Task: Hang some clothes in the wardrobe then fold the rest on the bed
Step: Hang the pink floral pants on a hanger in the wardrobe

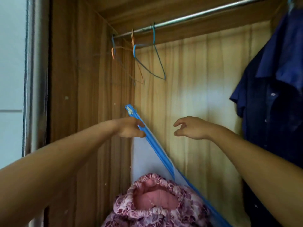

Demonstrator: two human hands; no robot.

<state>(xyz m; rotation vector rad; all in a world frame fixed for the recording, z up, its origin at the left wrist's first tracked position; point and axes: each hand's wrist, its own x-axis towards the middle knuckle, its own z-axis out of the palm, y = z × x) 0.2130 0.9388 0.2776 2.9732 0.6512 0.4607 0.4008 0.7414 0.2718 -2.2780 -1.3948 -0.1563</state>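
Observation:
I am facing into an open wooden wardrobe. My left hand [131,128] pinches the blue zipper edge [157,153] of a pale translucent bag, near its raised corner. My right hand [191,127] hovers to the right of that edge with loosely curled fingers, holding nothing. A pink floral garment [147,208] with an elastic waistband sits in the bag at the bottom. Above, a metal rail [188,18] carries empty wire hangers, blue [158,63] and orange [136,63]. A dark blue shirt [277,89] hangs at the right.
The wardrobe's wooden side panel [91,95] stands on the left and its pale back panel [196,87] lies behind my hands. A white wall and a metal frame strip [31,79] lie at the far left.

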